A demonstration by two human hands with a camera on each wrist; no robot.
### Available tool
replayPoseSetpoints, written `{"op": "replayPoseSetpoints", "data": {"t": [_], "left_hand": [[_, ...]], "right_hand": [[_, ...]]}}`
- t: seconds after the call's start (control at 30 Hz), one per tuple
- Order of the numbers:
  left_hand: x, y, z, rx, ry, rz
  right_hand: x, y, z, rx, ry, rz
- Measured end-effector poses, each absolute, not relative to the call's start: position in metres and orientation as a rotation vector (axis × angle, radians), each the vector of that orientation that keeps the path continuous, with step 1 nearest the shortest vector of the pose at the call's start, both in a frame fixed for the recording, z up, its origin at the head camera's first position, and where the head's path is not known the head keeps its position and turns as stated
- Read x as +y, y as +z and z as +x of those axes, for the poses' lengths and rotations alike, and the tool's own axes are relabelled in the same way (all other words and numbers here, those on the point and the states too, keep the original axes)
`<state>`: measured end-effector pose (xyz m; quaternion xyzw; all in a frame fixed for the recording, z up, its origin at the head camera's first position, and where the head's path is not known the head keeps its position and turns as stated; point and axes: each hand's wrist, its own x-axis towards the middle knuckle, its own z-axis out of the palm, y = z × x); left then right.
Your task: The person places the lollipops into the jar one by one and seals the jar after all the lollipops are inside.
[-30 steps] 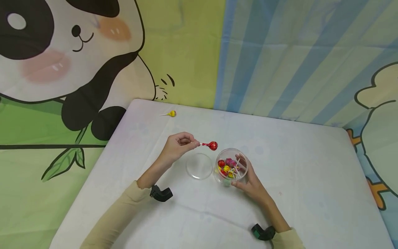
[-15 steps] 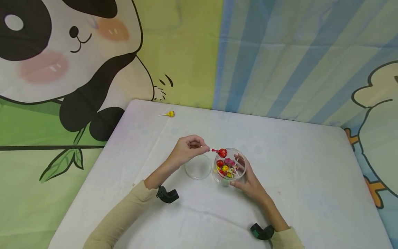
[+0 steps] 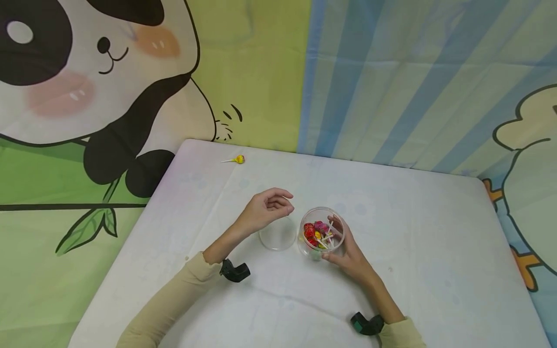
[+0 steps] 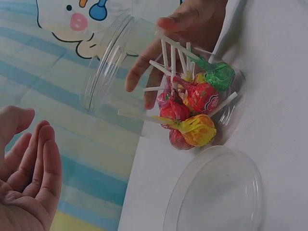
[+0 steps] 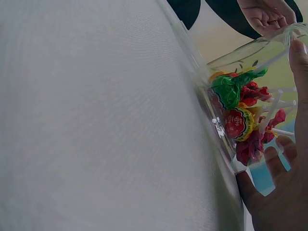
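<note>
A clear plastic jar (image 3: pixel 308 250) stands on the table with several wrapped lollipops (image 3: pixel 321 233) inside, its top uncovered. My right hand (image 3: pixel 353 258) grips it from the right, thumb and fingers around the wall. Just left of the rim hovers my left hand (image 3: pixel 264 210), fingers loosely bent and holding nothing. In the left wrist view, a green lollipop (image 4: pixel 219 76) and a yellow lollipop (image 4: pixel 197 130) show through the wall. The clear round lid (image 3: pixel 277 235) lies flat beside the jar, partly under the left hand in the head view.
One more yellow lollipop (image 3: pixel 239 159) lies near the table's far left edge. The white-covered table (image 3: pixel 417 232) meets a printed backdrop (image 3: pixel 261 72) with a panda at the rear. Each wrist carries a black camera mount (image 3: pixel 235 271).
My left hand moved right with a red lollipop, over the jar's rim, then let it go. That lollipop now lies among the others inside. The right hand kept its hold.
</note>
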<state>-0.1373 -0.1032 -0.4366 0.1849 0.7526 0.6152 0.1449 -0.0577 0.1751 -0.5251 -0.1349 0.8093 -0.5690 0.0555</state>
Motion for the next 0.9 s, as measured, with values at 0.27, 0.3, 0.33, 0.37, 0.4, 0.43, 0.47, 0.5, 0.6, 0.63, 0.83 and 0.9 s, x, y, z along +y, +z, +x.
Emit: {"op": "replayPoseSetpoints", "data": {"t": [0.27,0.3,0.33,0.37,0.4,0.43,0.47,0.5,0.6,0.63,0.83,0.9], "left_hand": [[-0.112,-0.443,-0.146,2.191,1.775,0.53],[-0.114,-0.444,-0.15,2.202,1.772,0.523],[-0.118,-0.445,-0.154,2.217,1.766,0.518],[-0.122,-0.448,-0.16,2.244,1.751,0.513],[-0.127,-0.45,-0.167,2.291,1.719,0.516],[-0.133,-0.454,-0.176,2.35,1.67,0.529],[-0.141,-0.458,-0.186,2.414,1.619,0.542],[-0.15,-0.463,-0.197,2.483,1.567,0.55],[-0.183,-0.477,-0.232,2.705,1.408,0.484],[-0.195,-0.481,-0.243,2.753,1.381,0.434],[-0.241,-0.493,-0.287,2.854,1.314,0.041],[-0.249,-0.495,-0.295,2.834,1.326,-0.081]], "right_hand": [[0.175,-0.526,-0.058,2.465,-1.714,-0.4],[0.175,-0.525,-0.058,2.465,-1.713,-0.4],[0.175,-0.525,-0.058,2.465,-1.711,-0.398],[0.175,-0.525,-0.058,2.467,-1.709,-0.397],[0.176,-0.526,-0.058,2.471,-1.706,-0.398],[0.176,-0.526,-0.058,2.472,-1.707,-0.398],[0.175,-0.526,-0.058,2.472,-1.709,-0.402],[0.175,-0.526,-0.058,2.471,-1.711,-0.407],[0.175,-0.526,-0.058,2.466,-1.713,-0.409],[0.175,-0.526,-0.059,2.465,-1.712,-0.406],[0.176,-0.527,-0.058,2.47,-1.717,-0.401],[0.176,-0.527,-0.058,2.473,-1.714,-0.404]]}}
